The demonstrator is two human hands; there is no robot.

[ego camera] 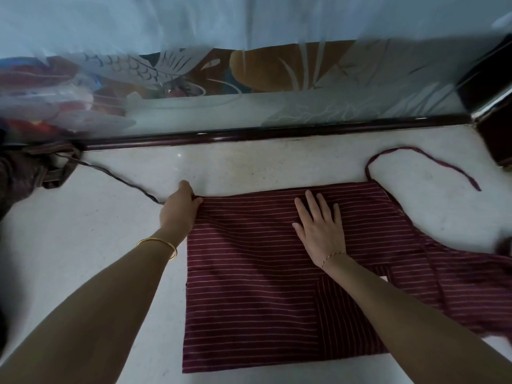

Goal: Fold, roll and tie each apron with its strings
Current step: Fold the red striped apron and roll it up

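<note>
A dark red apron (pixel 249 273) with thin white stripes lies flat on the pale stone surface (pixel 97 231), folded into a rough rectangle. My left hand (pixel 180 206) pinches its far left corner, where a dark string (pixel 124 178) runs off to the left. My right hand (pixel 318 223) lies flat on the cloth near its far edge, fingers spread. A second string (pixel 432 156) curls from the far right corner across the surface. The apron's right part (pixel 471 278) trails toward the frame edge.
A dark bundle of cloth (pixel 25 173) sits at the far left, where the string ends. A dark wooden rail (pixel 249 134) and an etched glass panel (pixel 277 87) close off the far side. A dark post (pixel 496 134) stands at the far right.
</note>
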